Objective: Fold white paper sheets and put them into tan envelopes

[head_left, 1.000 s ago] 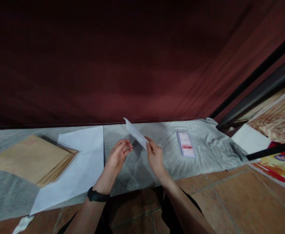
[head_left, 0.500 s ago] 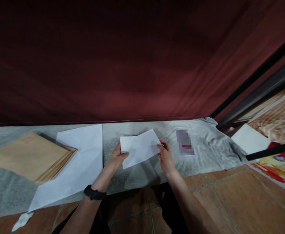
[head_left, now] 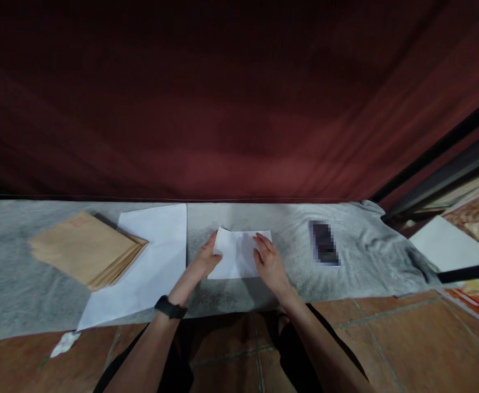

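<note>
A folded-looking sheet of white paper lies on the grey cloth between my hands. My left hand grips its left edge, thumb on top and fingers beneath or behind. My right hand rests on the paper's right part with fingers stretched out and slightly apart. To the left, larger white paper sheets lie on the cloth, partly under a fanned stack of brown envelopes with a faint red mark on the top one.
A blurred phone-like rectangle lies right of my hands on the grey cloth. A dark red curtain hangs behind. Dark bars and a white sheet stand at the right. A paper scrap lies on the tiled floor.
The white paper has gone from raised and tilted in both hands to flat on the cloth. My right hand has moved from its edge onto its top. The view has shifted slightly.
</note>
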Demonstrator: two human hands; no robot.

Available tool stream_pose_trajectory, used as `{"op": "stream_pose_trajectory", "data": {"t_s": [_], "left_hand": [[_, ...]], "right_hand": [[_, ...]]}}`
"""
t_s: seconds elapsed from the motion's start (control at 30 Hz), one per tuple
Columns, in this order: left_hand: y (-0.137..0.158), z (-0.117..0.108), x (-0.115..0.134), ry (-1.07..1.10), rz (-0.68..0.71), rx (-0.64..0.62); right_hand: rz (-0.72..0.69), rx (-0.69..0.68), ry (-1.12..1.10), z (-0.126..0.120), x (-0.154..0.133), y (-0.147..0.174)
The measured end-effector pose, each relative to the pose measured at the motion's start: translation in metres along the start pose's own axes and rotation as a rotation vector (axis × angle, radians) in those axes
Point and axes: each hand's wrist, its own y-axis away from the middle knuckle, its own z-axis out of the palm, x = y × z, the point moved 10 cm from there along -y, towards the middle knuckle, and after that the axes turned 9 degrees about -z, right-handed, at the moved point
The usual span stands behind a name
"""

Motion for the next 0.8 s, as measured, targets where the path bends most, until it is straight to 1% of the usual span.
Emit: {"op": "stream_pose_trajectory", "data": {"t_s": [0.03,0.07,0.1,0.17,0.2,0.23,0.27,0.3,0.33,0.37,0.43,0.47,0.57,0.8], "left_hand": [[0.001,0.004,0.001,-0.016,-0.012,-0.06],[0.004,0.006,0.002,-0.065,-0.035,-0.09],[0.007,0.006,0.003,-0.14,-0.063,-0.074],[0.017,-0.004,0.011,-0.303,-0.093,0.095],[0.024,-0.009,0.02,-0.379,-0.072,0.224],[0.033,-0.01,0.033,-0.435,-0.01,0.34],[0.041,0.001,0.048,-0.47,0.102,0.374],[0.047,0.018,0.061,-0.49,0.233,0.34],[0.052,0.039,0.07,-0.503,0.344,0.272],[0.055,0.057,0.073,-0.514,0.402,0.21],[0.053,0.079,0.069,-0.526,0.403,0.143],[0.05,0.085,0.064,-0.534,0.383,0.129],[0.042,0.085,0.053,-0.58,0.333,0.141],[0.033,0.066,0.031,-0.71,0.252,0.221]], "right_hand": [[-0.034,-0.042,0.036,0.01,-0.009,-0.001],[-0.053,-0.078,0.077,0.019,-0.015,-0.001],[-0.057,-0.103,0.116,0.026,-0.018,0.0],[-0.053,-0.136,0.179,0.037,-0.02,0.002],[-0.051,-0.146,0.2,0.041,-0.02,0.003],[-0.054,-0.158,0.217,0.043,-0.019,0.004],[-0.062,-0.172,0.231,0.046,-0.019,0.005],[-0.075,-0.188,0.245,0.048,-0.019,0.006],[-0.088,-0.205,0.26,0.049,-0.02,0.006],[-0.099,-0.22,0.277,0.051,-0.02,0.007],[-0.109,-0.241,0.306,0.053,-0.02,0.008],[-0.109,-0.243,0.315,0.053,-0.019,0.009],[-0.086,-0.224,0.32,0.052,-0.015,0.008],[0.038,-0.16,0.387,0.034,0.016,0.004]]}}
